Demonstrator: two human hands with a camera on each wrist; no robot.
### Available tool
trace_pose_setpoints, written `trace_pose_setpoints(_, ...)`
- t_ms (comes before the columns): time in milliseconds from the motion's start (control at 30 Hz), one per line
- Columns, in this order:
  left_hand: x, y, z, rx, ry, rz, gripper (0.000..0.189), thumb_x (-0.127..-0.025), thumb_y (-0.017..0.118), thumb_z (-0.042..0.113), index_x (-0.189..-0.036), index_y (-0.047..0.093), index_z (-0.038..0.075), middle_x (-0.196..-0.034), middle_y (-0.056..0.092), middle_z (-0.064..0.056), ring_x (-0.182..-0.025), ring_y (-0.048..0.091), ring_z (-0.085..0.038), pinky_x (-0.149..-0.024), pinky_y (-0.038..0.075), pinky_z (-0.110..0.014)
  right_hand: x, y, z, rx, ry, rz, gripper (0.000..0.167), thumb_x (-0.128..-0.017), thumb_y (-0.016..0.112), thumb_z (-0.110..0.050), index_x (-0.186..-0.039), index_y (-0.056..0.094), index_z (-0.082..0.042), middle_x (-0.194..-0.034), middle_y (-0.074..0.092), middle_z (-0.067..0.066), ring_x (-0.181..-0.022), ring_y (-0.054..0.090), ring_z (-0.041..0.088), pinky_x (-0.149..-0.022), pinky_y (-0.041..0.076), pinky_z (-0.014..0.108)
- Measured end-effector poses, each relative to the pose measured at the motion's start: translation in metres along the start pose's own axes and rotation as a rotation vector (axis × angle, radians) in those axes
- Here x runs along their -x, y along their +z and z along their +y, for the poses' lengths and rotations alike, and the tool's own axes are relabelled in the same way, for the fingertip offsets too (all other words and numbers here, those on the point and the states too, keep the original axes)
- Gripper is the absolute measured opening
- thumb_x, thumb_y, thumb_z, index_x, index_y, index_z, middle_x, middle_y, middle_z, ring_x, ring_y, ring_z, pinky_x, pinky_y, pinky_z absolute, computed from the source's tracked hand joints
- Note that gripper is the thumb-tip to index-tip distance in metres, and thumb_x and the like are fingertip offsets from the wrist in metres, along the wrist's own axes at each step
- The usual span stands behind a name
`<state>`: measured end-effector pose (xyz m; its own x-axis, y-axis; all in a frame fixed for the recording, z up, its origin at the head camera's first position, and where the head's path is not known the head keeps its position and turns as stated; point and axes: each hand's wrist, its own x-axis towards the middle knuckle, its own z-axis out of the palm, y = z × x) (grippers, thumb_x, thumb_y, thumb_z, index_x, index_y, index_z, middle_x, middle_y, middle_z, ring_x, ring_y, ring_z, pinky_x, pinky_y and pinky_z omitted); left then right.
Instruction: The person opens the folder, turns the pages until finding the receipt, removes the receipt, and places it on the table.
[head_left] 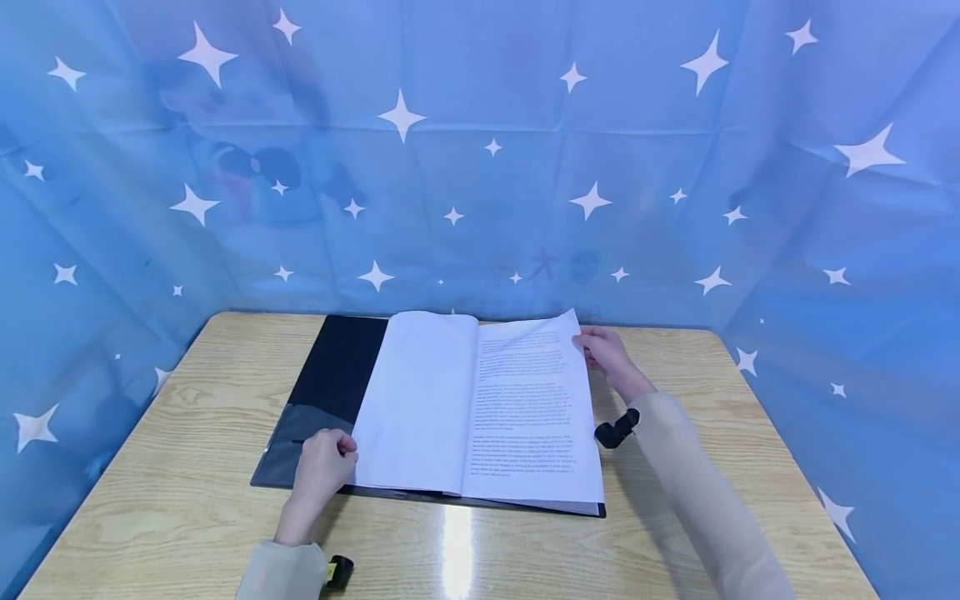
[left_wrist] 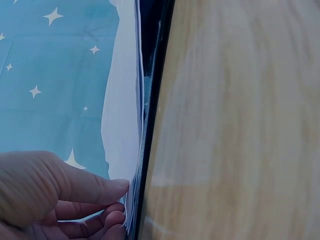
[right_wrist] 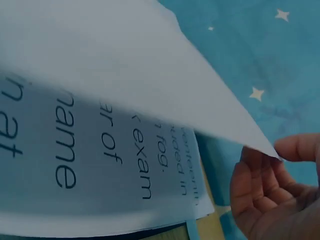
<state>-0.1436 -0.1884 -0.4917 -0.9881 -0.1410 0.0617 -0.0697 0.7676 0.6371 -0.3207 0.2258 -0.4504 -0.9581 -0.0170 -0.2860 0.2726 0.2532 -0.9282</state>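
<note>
While the folder (head_left: 341,358) lies spread out on the surface (head_left: 150,467), the right hand (head_left: 604,350) pinches the top right corner of a page (head_left: 525,408) between thumb and fingers. That page lies on the right side of the folder, and its corner is up. In the right wrist view, big words show on the sheet below (right_wrist: 65,135).

The left hand (head_left: 324,460) is at the near left corner of the left page (head_left: 420,400). Its thumb and bent fingers pinch the edge of the paper there. I see no words on the left page. A blue cloth (head_left: 480,208) with white stars hangs behind.

The step in hand looks like turning the page, and it seems to be near its start, since most of the page lies on the right. The next move calls for the right hand to lift the corner and bring it over the middle fold to the left, slow and soft, so the paper does not rip or crease. The left hand should hold its side down, then make room.
</note>
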Motion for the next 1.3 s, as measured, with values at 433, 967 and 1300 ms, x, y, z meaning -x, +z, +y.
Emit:
trace_pose_setpoints(433, 0.002, 0.0, 0.002, -0.001, 0.004, 0.013, 0.005, -0.073, 0.066, -0.006, -0.071, 0.063, -0.002, -0.071, 0.058, -0.009, -0.068, 0.054, -0.024, -0.06, 0.047, -0.038, 0.024, 0.004, -0.012, -0.052, -0.036, -0.122, 0.045, -0.095, 0.048, -0.015, -0.133, 0.04, 0.008, -0.084, 0.059, -0.004, -0.068, 0.053, 0.006, -0.066, 0.046, 0.022)
trace_pose_setpoints(967, 0.002, 0.0, 0.001, -0.003, -0.019, -0.005, 0.004, -0.074, 0.066, -0.005, -0.073, 0.063, -0.003, -0.072, 0.058, -0.01, -0.068, 0.054, -0.025, -0.061, 0.047, -0.039, 0.049, 0.014, -0.03, -0.089, -0.056, -0.247, 0.046, -0.096, 0.048, -0.018, -0.13, 0.038, 0.012, -0.08, 0.06, -0.003, -0.065, 0.056, 0.005, -0.065, 0.047, 0.022)
trace_pose_setpoints(1300, 0.001, 0.001, 0.001, -0.006, -0.009, 0.0, 0.004, -0.074, 0.066, -0.005, -0.073, 0.063, -0.003, -0.073, 0.058, -0.01, -0.069, 0.054, -0.025, -0.062, 0.048, -0.04, 0.06, 0.023, -0.041, -0.088, -0.086, -0.29, 0.044, -0.095, 0.048, -0.016, -0.128, 0.039, 0.013, -0.084, 0.063, -0.001, -0.069, 0.06, 0.007, -0.065, 0.048, 0.023)
